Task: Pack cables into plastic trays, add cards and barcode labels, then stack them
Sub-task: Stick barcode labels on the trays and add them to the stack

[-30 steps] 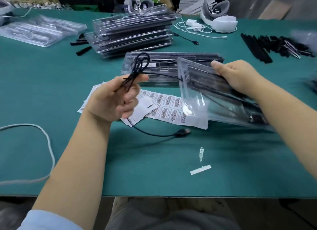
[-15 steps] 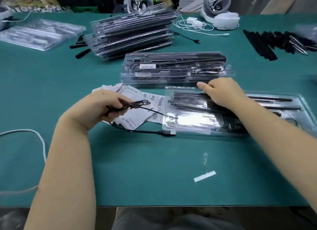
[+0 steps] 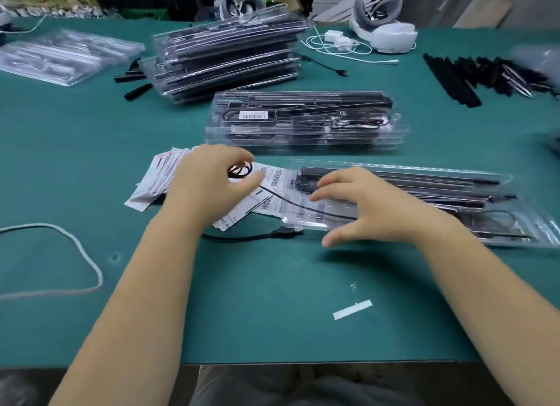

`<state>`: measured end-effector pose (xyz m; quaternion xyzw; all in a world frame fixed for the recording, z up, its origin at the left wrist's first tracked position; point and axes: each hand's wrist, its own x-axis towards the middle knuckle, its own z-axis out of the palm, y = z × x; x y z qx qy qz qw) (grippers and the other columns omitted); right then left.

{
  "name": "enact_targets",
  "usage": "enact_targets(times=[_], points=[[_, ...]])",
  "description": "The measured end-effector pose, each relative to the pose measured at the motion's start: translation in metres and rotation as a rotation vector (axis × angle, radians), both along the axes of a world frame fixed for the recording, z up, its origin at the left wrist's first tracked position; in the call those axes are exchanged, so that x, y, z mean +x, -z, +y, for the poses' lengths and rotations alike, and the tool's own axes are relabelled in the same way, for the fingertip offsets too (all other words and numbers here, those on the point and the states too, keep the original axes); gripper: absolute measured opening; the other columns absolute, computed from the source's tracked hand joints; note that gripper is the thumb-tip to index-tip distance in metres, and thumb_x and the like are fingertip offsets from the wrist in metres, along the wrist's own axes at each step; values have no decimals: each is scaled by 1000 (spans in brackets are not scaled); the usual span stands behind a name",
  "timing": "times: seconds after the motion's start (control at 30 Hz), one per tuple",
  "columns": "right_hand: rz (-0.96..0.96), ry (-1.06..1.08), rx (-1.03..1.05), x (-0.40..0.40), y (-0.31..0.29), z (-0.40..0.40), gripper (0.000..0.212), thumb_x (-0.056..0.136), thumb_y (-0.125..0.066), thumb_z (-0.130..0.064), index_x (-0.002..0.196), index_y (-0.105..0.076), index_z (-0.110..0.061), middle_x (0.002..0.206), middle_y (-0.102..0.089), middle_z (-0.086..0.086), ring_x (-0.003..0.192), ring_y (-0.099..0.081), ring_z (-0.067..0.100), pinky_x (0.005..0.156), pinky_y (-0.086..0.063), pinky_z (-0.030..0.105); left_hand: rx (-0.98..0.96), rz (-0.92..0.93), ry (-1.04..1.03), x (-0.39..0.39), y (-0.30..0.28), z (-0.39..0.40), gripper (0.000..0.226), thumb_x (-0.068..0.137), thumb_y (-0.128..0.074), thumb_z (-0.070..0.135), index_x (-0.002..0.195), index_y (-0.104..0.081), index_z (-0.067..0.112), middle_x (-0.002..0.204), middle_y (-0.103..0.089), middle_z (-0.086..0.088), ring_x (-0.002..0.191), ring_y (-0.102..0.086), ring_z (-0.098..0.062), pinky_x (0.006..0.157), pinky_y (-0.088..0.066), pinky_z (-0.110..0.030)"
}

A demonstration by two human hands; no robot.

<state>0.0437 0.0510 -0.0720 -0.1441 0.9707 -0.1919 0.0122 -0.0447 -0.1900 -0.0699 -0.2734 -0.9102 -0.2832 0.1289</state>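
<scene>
We see a clear plastic tray (image 3: 424,199) lying flat on the green worktop (image 3: 272,299). Our right hand (image 3: 366,205) rests on the tray's left end, fingers spread wide. Just left of the tray, our left hand (image 3: 209,181) pinches a coiled black cable (image 3: 241,170) over the paper cards (image 3: 169,178).

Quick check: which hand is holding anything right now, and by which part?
The left hand pinches the thin black cable by its coiled end. The right hand holds nothing; its fingers are spread over the clear plastic tray.
</scene>
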Motion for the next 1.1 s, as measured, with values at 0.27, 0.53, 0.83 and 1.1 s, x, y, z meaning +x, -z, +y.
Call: enact_targets(times=[0.27,0.53,0.83,1.1], points=[[157,64,67,9,14,-4,49,86,-59,-50,131,-55,-31,139,-49,-8,129,-37,9,102,-21,16,-337,37,-30,-3,23,15,17,81,-61,52,88,-68,37,136,-47,10,127,-31,-20,106,-15,-43],[351,93,157,15,25,-19,37,95,-54,-30,128,-59,-12,134,-55,8,127,-49,27,105,-37,36,-258,103,106,9,26,20,21,82,-56,38,86,-70,22,118,-61,5,122,-44,-18,114,-9,-50],[581,86,146,15,30,-26,25,85,-63,-11,103,-68,6,103,-69,23,91,-66,44,68,-55,57,-239,135,108,14,26,22,44,77,-57,65,71,-68,23,95,-64,9,103,-51,-14,108,-19,-39],[545,136,37,11,28,-25,29,89,-56,-16,107,-68,2,102,-70,20,96,-67,40,76,-55,54,-84,253,210,17,24,24,34,68,-80,32,63,-53,13,70,-62,2,76,-52,-23,90,-35,-36]])
